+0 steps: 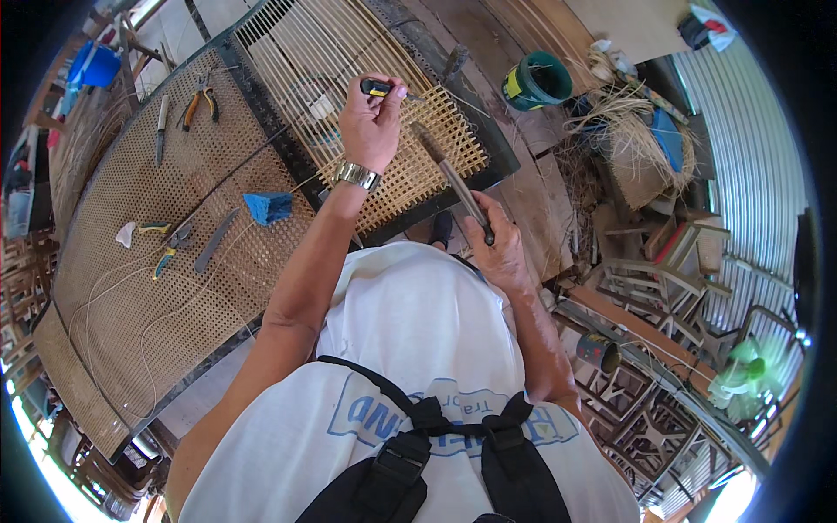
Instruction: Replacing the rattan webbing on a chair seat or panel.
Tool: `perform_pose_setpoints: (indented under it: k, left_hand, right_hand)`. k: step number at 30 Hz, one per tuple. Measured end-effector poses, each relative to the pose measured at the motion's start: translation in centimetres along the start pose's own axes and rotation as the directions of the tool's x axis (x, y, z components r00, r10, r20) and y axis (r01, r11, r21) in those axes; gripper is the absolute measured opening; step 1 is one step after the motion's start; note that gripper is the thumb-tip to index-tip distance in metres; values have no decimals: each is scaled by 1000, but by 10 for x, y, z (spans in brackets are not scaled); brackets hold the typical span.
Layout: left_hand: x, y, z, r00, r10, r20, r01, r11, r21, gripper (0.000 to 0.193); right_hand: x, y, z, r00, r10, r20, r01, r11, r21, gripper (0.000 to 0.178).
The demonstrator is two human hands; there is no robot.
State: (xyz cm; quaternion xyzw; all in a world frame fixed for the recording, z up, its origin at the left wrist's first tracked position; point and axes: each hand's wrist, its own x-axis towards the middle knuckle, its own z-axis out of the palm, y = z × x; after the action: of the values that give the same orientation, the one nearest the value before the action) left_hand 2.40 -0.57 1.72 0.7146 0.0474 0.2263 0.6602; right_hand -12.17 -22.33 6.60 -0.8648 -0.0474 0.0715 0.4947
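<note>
Head view showed both hands over a partly woven cane panel (458, 131), which sat in a dark frame (501, 161) just beyond the person's shirt (410, 296), with bare parallel strands (331, 52) running on toward the far side. Good work here probably called for a shallow angle on the yellow-and-black tool (377, 88), so that its tip could meet one strand without nicking its neighbours, and for light, even pressure that left the open squares regular. The long tool (458, 187) was best held well clear of the left wrist, since the two working ends stood near each other. The left hand (370, 131) pinched the yellow-and-black tool between thumb and curled fingers, its tip pointing right over the weave; whether it touched the cane could not be told. The left forearm slanted from near left to far right, nearly straight. The right hand (499, 244) wrapped its fingers round the near end of the long tool, elbow bent close to the body, the shaft slanting far and left across the panel.
</note>
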Motion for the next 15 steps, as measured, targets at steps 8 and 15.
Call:
perform_pose_setpoints:
  k: [8,15]
  left_hand:
    - [-4,5,14,996,-16,86,4,990,138,23]
    - [-3,10,7,998,61,-8,-60,994,96,19]
  right_hand:
    - [20,6,-6,991,14,134,-1,995,-95,37]
    - [24,7,5,993,-122,3,121,987,-108,37]
